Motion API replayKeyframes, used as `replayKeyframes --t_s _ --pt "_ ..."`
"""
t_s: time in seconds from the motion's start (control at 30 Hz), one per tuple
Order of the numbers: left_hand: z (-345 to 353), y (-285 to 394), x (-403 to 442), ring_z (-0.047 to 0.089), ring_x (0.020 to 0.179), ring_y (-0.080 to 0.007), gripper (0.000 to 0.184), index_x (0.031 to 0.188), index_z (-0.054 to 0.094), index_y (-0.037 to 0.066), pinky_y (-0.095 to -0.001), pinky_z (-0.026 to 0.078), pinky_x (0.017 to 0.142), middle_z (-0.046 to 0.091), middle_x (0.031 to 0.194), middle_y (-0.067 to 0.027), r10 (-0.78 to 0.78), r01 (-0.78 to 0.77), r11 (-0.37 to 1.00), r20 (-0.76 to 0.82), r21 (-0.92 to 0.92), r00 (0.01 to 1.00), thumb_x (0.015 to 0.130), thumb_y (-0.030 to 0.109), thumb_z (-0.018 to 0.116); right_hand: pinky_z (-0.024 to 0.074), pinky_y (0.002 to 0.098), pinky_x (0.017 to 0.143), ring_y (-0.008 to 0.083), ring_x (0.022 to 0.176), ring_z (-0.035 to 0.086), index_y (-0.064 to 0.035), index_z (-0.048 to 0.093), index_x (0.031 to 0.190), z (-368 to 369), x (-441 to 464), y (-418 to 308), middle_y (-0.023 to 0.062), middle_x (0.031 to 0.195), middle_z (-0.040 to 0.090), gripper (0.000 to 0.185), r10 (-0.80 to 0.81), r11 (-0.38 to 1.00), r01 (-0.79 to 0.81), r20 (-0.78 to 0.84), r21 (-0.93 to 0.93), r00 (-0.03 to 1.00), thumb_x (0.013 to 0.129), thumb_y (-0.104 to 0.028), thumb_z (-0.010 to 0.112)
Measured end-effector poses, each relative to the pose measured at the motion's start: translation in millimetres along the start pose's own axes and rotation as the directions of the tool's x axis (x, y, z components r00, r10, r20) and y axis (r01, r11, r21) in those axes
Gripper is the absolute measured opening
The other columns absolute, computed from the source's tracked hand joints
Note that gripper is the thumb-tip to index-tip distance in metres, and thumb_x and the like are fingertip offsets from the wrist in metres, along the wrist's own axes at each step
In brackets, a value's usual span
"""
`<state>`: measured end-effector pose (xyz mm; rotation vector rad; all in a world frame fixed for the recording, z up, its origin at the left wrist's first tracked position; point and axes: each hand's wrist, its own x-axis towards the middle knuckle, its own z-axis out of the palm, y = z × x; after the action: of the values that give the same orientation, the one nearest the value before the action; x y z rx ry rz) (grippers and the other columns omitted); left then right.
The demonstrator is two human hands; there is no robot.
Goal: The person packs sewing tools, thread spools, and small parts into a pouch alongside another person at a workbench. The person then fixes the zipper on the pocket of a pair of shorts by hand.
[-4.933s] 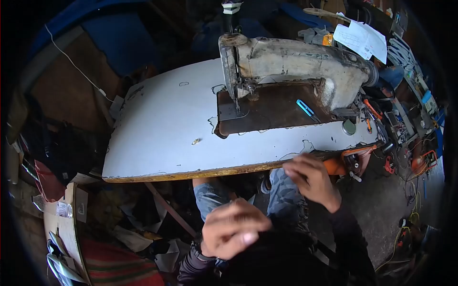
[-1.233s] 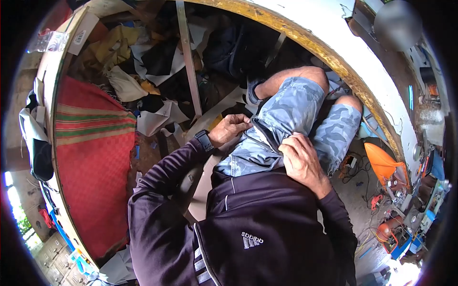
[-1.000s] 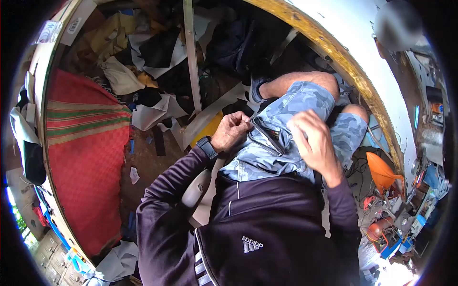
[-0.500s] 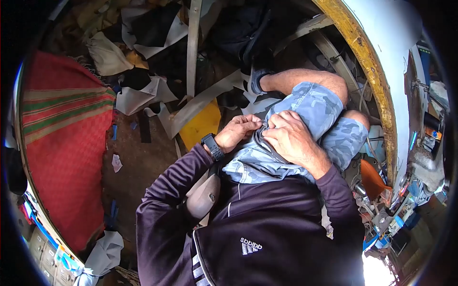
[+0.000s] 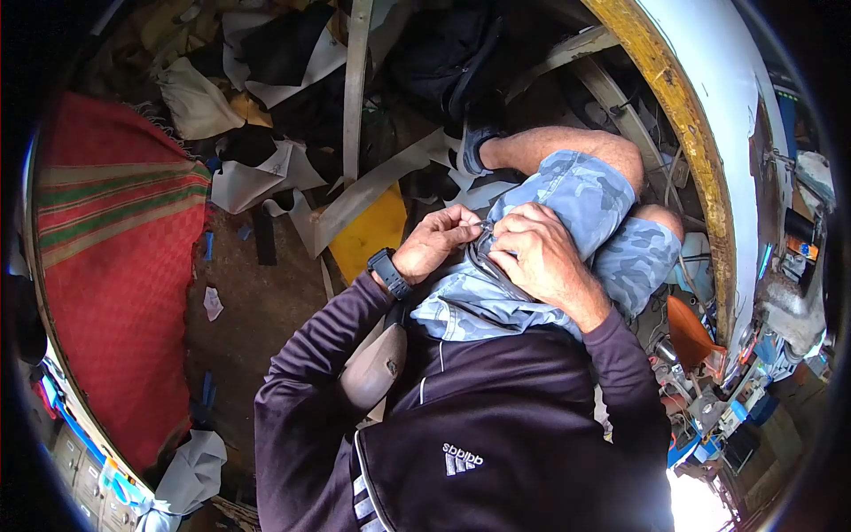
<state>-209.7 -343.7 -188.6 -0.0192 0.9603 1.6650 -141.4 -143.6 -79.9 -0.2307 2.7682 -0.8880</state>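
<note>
Over my lap, a dark zippered edge (image 5: 503, 277) lies on the blue camouflage shorts (image 5: 567, 191). My left hand (image 5: 436, 241), with a black watch (image 5: 388, 272) at its wrist, pinches one end of this dark edge, thumb and forefinger together. Right beside it, my right hand (image 5: 541, 257) has its fingers bent over the same end, and the fingertips of both hands nearly meet. What lies between the fingertips is small and partly hidden.
The table's worn yellow edge (image 5: 681, 106) curves past my knees on the right. A red striped cloth (image 5: 115, 310) hangs at the left. Scraps and a yellow sheet (image 5: 372, 232) lie on the floor. An orange part (image 5: 690, 332) and tools are at the right.
Since the earliest frame, the view has turned from the sewing machine down to my lap. My right hand, lifted a second ago, has come down beside my left hand onto the dark edge.
</note>
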Motion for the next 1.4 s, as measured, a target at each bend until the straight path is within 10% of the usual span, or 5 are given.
replayKeyframes --t_s 0.4,0.77,1.17,1.4 --pt "-9 -3 -1 0.047 0.073 -0.0003 0.007 0.104 0.068 0.012 -0.0194 0.035 0.066 0.063 0.091 0.0091 0.028 -0.028 1.0 -0.033 -0.014 0.999 0.104 0.019 0.069 0.0484 0.0496 0.098 0.0357 0.113 0.063 0.0021 0.071 0.103 11 26 3 0.0186 0.108 0.073 0.041 0.184 0.958 -0.166 0.056 -0.234 0.981 0.088 -0.036 0.074" --pt "-16 -11 0 0.057 0.094 -0.0057 0.005 0.107 0.068 0.006 -0.0241 0.047 0.09 0.064 0.1 0.0032 0.093 -0.093 0.991 0.005 0.101 0.996 0.103 0.009 0.069 0.0507 0.0474 0.093 0.0359 0.101 0.064 0.0 0.068 0.092 9 21 17 0.0158 0.097 0.069 0.015 0.052 0.998 -0.052 -0.018 -0.029 0.998 0.08 -0.008 0.072" --pt "-5 -6 -6 0.052 0.085 -0.0054 0.009 0.107 0.065 0.004 -0.0227 0.045 0.08 0.059 0.092 0.0042 0.185 -0.19 0.959 0.041 0.209 0.982 0.102 0.009 0.07 0.0508 0.0466 0.097 0.0351 0.103 0.065 -0.0012 0.071 0.095 4 17 23 0.0154 0.098 0.072 0.013 0.059 0.993 -0.063 0.044 0.096 0.997 0.083 -0.005 0.068" --pt "15 15 -10 0.044 0.069 -0.0072 0.017 0.104 0.069 0.004 -0.0258 0.04 0.064 0.047 0.075 0.0055 0.322 -0.221 0.724 -0.036 0.654 0.946 0.092 0.01 0.08 0.0513 0.0463 0.095 0.0352 0.102 0.065 -0.001 0.07 0.098 7 15 27 0.0154 0.098 0.071 0.016 0.048 0.994 -0.052 0.041 0.092 0.998 0.083 -0.006 0.069"
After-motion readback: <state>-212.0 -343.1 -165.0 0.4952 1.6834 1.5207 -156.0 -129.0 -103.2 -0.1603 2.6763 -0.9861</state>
